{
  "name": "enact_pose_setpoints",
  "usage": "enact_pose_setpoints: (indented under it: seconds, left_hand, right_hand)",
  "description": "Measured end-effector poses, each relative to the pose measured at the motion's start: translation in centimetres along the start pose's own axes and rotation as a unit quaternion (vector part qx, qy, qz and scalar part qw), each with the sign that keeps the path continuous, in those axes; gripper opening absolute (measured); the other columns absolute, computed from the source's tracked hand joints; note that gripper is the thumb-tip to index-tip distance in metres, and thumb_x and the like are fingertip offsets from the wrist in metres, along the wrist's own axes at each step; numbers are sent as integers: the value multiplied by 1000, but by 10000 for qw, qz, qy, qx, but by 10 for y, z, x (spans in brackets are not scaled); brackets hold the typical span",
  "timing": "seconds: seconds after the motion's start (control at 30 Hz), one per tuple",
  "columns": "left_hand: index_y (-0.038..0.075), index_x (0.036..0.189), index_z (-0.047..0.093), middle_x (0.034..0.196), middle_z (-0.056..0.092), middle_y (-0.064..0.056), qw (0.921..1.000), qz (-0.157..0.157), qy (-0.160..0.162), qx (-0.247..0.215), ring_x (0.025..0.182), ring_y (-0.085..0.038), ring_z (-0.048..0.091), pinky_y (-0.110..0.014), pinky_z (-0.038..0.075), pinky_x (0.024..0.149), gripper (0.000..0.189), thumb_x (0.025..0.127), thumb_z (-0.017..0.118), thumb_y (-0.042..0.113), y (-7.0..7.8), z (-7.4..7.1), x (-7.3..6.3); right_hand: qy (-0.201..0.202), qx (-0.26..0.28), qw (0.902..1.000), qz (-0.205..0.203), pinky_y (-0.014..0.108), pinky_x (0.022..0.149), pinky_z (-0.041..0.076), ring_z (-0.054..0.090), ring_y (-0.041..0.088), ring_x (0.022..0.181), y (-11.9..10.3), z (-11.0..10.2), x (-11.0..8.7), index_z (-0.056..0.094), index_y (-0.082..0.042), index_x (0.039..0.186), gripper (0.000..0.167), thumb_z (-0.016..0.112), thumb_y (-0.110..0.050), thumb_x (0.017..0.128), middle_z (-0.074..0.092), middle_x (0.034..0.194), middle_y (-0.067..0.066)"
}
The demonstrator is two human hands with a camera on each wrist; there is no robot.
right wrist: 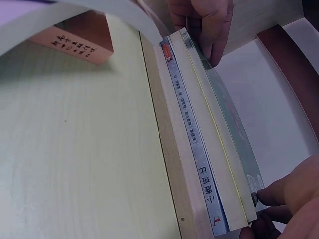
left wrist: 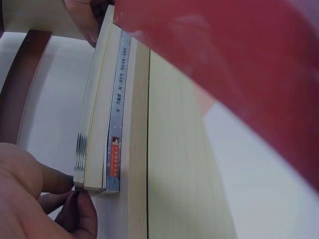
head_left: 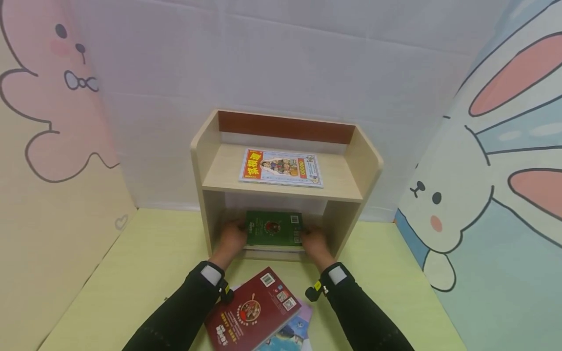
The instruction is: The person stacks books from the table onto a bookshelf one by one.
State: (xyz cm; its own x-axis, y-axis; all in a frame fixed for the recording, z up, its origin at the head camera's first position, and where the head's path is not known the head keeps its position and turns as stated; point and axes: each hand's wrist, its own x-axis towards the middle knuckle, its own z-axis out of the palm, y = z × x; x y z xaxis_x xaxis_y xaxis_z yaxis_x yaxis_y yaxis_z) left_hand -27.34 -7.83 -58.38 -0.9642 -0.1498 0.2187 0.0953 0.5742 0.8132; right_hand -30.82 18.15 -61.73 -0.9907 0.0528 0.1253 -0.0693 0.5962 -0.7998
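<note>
A green-covered book (head_left: 281, 223) lies flat on top of a small stack in the lower bay of a wooden shelf (head_left: 364, 161). My left hand (head_left: 231, 239) pinches its left end between thumb and fingers, and my right hand (head_left: 316, 244) pinches the right end. Under it, in the right wrist view, are cream page edges (right wrist: 219, 149) and a book with a blue-grey spine (right wrist: 192, 129) at the bottom. Both hands are inside the shelf's side walls, with fingertips at the book's corners.
On the upper shelf lies an illustrated book (head_left: 281, 167). In front of the shelf, a dark red book (head_left: 252, 312) rests aslant over a blue and purple one (head_left: 287, 334) on the pale table (head_left: 395, 282), between my forearms. Cartoon-printed walls stand on both sides.
</note>
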Motion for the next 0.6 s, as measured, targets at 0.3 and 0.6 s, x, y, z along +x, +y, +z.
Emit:
enact_pose_setpoints:
  seconds: [0.3, 0.6]
  left_hand:
    - [-18, 128, 69, 125, 68, -37, 9997, -116, -189, 123, 115, -52, 66, -62, 57, 97, 30, 103, 62, -4, -8, -2, 0]
    - [-16, 128, 68, 121, 70, -34, 9963, -454, -687, 237, 112, -52, 68, -64, 58, 96, 40, 105, 66, 18, -29, -17, -22]
  right_hand:
    - [-31, 239, 9995, 182, 55, 87, 60, 69, 40, 97, -2, 1, -5, 68, 16, 123, 32, 66, -9, 102, 71, 111, 31]
    - [-20, 404, 9990, 170, 58, 94, 59, 67, 47, 112, 16, -7, -21, 59, 13, 136, 51, 68, -26, 105, 67, 124, 32]
